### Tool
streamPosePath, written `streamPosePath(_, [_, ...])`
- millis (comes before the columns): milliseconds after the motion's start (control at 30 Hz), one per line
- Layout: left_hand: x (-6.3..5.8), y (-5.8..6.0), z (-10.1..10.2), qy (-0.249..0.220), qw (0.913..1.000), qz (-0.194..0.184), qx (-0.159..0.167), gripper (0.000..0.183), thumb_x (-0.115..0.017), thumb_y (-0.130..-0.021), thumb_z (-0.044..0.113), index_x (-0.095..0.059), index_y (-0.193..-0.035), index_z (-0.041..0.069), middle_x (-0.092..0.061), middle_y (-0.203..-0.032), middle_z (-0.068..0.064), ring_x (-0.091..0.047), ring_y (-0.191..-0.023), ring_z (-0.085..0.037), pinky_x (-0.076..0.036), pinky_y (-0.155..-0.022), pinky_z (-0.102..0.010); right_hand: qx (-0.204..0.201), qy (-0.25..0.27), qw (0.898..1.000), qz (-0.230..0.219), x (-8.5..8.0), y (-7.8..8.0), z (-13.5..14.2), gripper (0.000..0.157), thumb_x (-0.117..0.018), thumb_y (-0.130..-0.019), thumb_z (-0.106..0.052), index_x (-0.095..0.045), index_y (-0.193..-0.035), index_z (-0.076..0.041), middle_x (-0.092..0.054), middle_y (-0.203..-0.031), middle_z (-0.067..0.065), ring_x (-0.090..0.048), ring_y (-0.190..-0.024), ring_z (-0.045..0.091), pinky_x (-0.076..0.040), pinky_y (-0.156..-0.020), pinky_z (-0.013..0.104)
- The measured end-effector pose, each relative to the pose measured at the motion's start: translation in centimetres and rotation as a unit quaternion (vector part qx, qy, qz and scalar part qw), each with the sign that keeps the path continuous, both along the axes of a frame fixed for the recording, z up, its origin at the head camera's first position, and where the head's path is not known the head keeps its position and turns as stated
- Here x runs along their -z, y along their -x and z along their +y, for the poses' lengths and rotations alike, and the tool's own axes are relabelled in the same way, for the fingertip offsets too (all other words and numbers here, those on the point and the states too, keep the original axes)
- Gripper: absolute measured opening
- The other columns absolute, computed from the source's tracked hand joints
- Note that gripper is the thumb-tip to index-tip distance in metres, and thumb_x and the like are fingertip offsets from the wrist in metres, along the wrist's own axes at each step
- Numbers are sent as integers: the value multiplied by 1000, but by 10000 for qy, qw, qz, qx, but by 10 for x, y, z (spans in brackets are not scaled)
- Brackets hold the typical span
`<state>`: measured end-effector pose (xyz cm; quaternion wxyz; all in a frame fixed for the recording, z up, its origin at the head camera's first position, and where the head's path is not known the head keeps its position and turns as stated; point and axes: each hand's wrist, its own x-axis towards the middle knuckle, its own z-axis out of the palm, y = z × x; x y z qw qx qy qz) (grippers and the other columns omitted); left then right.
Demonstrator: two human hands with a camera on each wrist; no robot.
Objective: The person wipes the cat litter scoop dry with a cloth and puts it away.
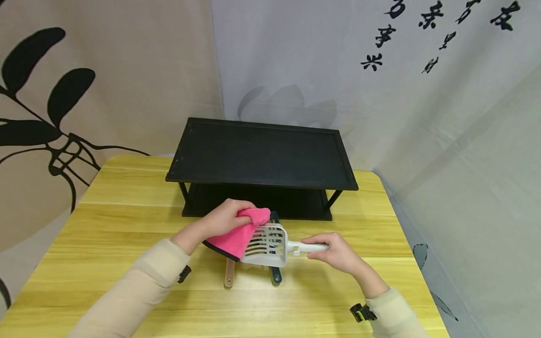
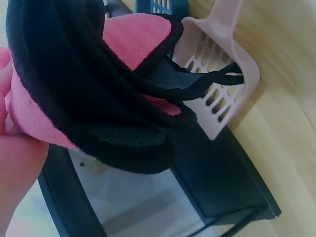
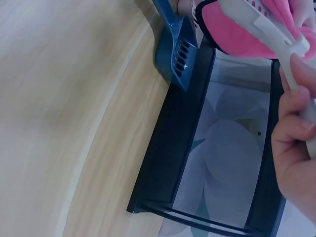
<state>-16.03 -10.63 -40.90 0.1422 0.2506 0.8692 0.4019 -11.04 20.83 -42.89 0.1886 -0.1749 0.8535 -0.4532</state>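
Observation:
My left hand [image 1: 226,217] grips a pink cloth [image 1: 233,240] with black edging, which lies against the slotted head of a white litter scoop [image 1: 281,259]. The right hand [image 1: 334,251] holds that scoop by its handle, fingers curled round it in the right wrist view. Below them on the table are a pale pink litter scoop [image 2: 251,71] and a dark blue litter scoop [image 3: 169,61]. From the head view only the handle ends and a bit of the blue one's far end show; the cloth and white scoop hide the rest.
A black two-tier shelf [image 1: 262,155] stands at the back of the wooden table [image 1: 127,263], just beyond the hands. Behind it hangs a pale curtain [image 1: 291,56] with dark leaf prints and characters.

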Motion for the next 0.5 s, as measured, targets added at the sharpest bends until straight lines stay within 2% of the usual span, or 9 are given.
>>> streamPosePath(133, [-1, 1, -11, -22, 9996, 135, -265, 21, -62, -89, 11, -64, -110, 11, -63, -94, -3, -52, -78, -14, -46, -67, -23, 142, 112, 9998, -66, 0, 0, 9, 31, -70, -81, -7, -67, -111, 1, -64, -114, 21, -58, -83, 13, -50, -65, 21])
streamPosePath(200, [0, 2, -16, -52, 9987, 140, -485, 21, -62, -89, 11, -64, -109, 11, -64, -96, -4, -53, -79, -15, -46, -68, -25, 326, 253, 9989, -209, 0, 0, 15, 34, -71, -81, -8, -65, -113, 3, -64, -109, 21, -55, -75, 10, -47, -60, 22])
streamPosePath(300, [1, 3, -22, -169, 9956, 64, -922, 19, -62, -89, 12, -64, -108, 10, -62, -94, -5, -52, -79, -17, -45, -68, -26, 639, 613, 9952, -408, 1, 1, 22, 39, -71, -81, -7, -62, -116, 7, -66, -96, 12, -50, -63, 8, -43, -53, 21])
streamPosePath(400, [4, 4, -21, -474, 9898, -244, -1323, 16, -61, -90, 15, -62, -105, 8, -57, -86, -6, -51, -76, -17, -42, -65, -26, 770, 1093, 9899, -475, 3, 1, 25, 42, -70, -80, -3, -58, -117, 12, -65, -85, -1, -50, -58, 6, -43, -51, 21])
streamPosePath(500, [9, 3, -15, -858, 9836, -753, -1397, 16, -58, -92, 15, -57, -104, 4, -52, -82, -8, -51, -71, -15, -42, -60, -24, 610, 1429, 9866, -499, 6, 2, 23, 42, -68, -81, -2, -55, -117, 17, -65, -80, -11, -50, -56, 5, -43, -50, 20])
